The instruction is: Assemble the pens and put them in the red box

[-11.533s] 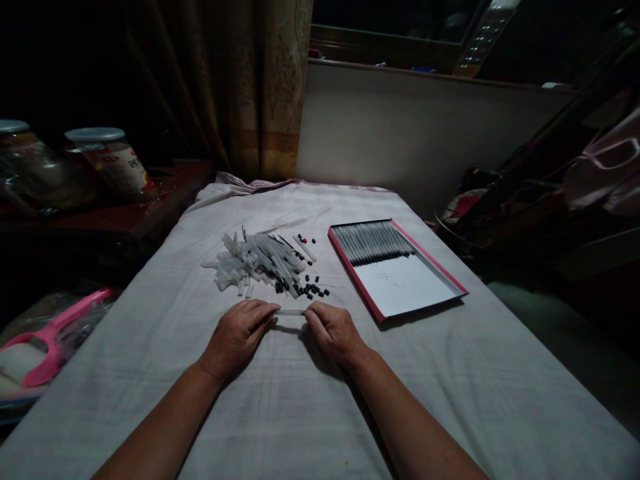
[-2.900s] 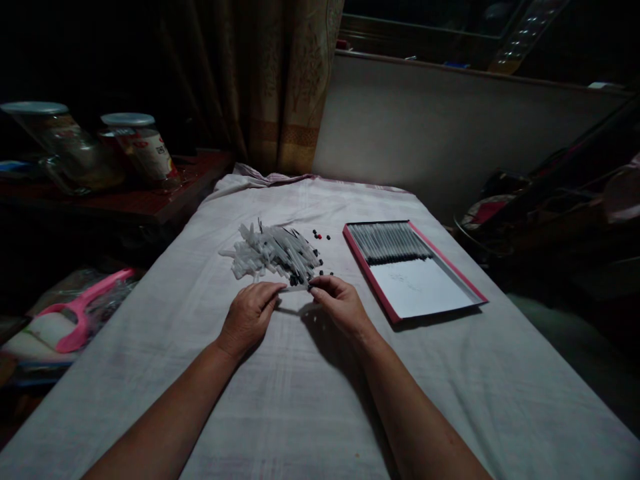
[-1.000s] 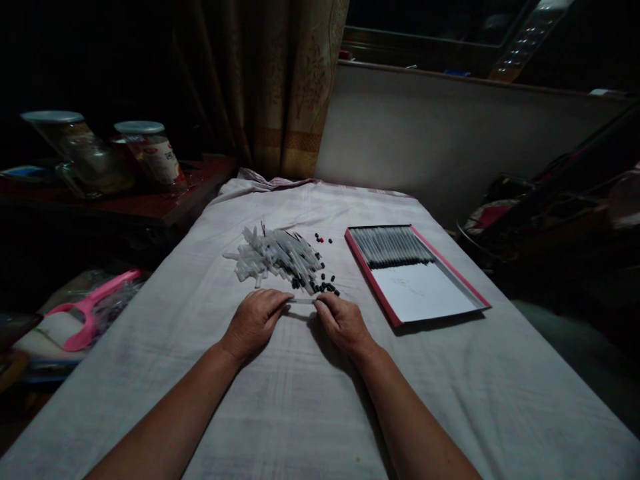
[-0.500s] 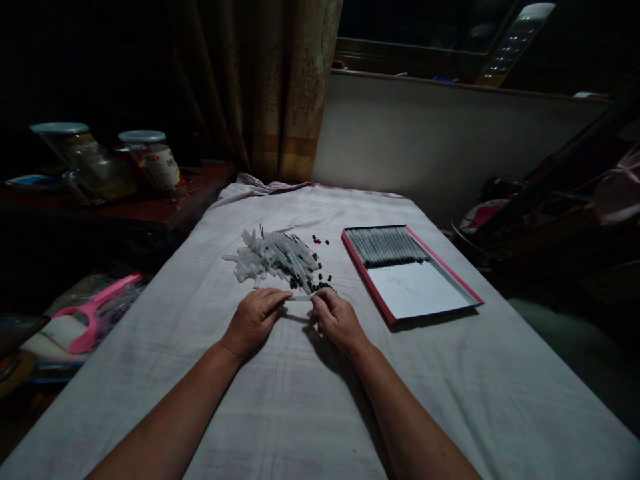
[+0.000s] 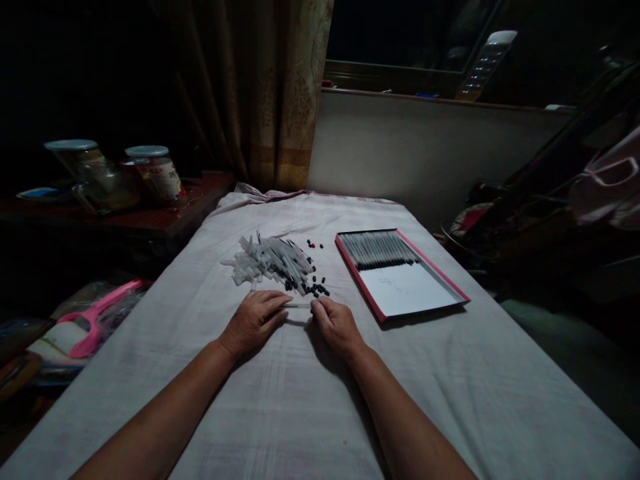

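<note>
Between my two hands a slim translucent pen tube [image 5: 301, 305] lies level, just above the cloth. My left hand [image 5: 256, 320] is closed on its left end, with thumb and fingers together. At the right end, my right hand [image 5: 336, 323] pinches it, and the fingertips hide that tip. Just beyond them lies a loose pile of whitish pen tubes [image 5: 265, 259], mixed with thin dark sticks. Several small black caps [image 5: 318, 290] are scattered at the pile's right side. Farther back, a red cap [image 5: 313, 246] sits among a few black ones.
Right of the pile, a shallow red-edged box [image 5: 370, 293] holds a row of black-ended pens [image 5: 383, 248] in its far half. A pale checked cloth [image 5: 280, 413] covers the table. Jars [image 5: 159, 175] stand on a dark side table; pink scissors [image 5: 93, 319] lie low on the left.
The view has shifted slightly, so the surroundings sit a little lower and mostly farther left. Both hands still hold the pen tube in nearly the same pose.
</note>
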A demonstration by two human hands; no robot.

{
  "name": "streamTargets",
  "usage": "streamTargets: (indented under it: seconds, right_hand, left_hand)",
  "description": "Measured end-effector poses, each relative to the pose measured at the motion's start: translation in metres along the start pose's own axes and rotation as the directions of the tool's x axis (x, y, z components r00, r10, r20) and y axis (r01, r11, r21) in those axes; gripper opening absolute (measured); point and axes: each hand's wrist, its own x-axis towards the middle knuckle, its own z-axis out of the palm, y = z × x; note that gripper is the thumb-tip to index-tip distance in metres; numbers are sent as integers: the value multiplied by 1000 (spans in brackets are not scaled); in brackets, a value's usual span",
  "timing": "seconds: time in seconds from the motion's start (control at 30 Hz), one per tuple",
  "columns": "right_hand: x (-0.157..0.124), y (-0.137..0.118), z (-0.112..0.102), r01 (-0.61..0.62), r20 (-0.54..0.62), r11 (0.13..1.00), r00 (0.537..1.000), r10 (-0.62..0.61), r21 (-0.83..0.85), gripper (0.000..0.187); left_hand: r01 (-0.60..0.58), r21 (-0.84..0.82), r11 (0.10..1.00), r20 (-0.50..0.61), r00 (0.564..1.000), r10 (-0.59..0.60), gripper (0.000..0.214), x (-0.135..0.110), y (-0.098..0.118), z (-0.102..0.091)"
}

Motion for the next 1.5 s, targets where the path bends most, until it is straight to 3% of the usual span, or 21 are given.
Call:
streamTargets:
  seconds: [0.07,0.13,0.17,0.23,0.37,0.47,0.7,0.87,1.03,1.13,1.23,1.37,1.5]
  right_hand:
    - [-2,6,-6,-39,-54,998,998,41,42,39]
    - [-4,11,-12,-74,-102,993,991,84,97,41]
    - [-5,14,-14,-89,-113,988,988,103,126,42]
    - [-7,16,-16,-106,-120,979,984,128,175,43]
    - [-9,17,-14,-107,-110,974,985,131,201,41]
    - [-9,16,-14,-106,-114,969,984,134,222,40]
    - [-5,15,-16,-133,-143,924,970,196,360,31]
    - [-3,16,-15,-195,-151,865,944,293,463,26]
    - [-3,17,-17,-227,-167,812,915,366,538,26]
    - [-3,18,-17,-206,-202,834,915,350,512,26]
    - [-3,17,-18,-190,-226,856,917,330,480,26]
    - [-5,14,-21,-204,-197,847,921,336,490,24]
    - [-8,8,-24,-256,-118,806,921,371,533,27]
  left_hand:
    - [50,79,996,-28,998,-48,39,6,-15,-8]
    - [209,173,963,-89,977,-196,44,16,-40,-18]
    - [322,218,921,-117,946,-303,47,23,-54,-23]
    - [542,292,788,-135,839,-527,52,37,-83,-31]
    - [625,299,721,-137,776,-616,55,60,-122,-33]
    - [612,282,739,-84,783,-616,51,66,-129,-23]
    - [485,185,855,-86,874,-477,52,51,-94,11]
    - [410,85,908,-143,907,-396,49,36,-62,25]
    - [371,19,928,-176,915,-362,39,18,-41,10]
    - [330,12,944,-237,918,-318,28,2,-26,-6]
    - [241,59,969,-202,953,-225,19,-14,-9,-15]
    - [158,172,972,-89,985,-144,15,-24,7,-14]
    - [200,220,955,-108,978,-180,14,-25,11,-9]
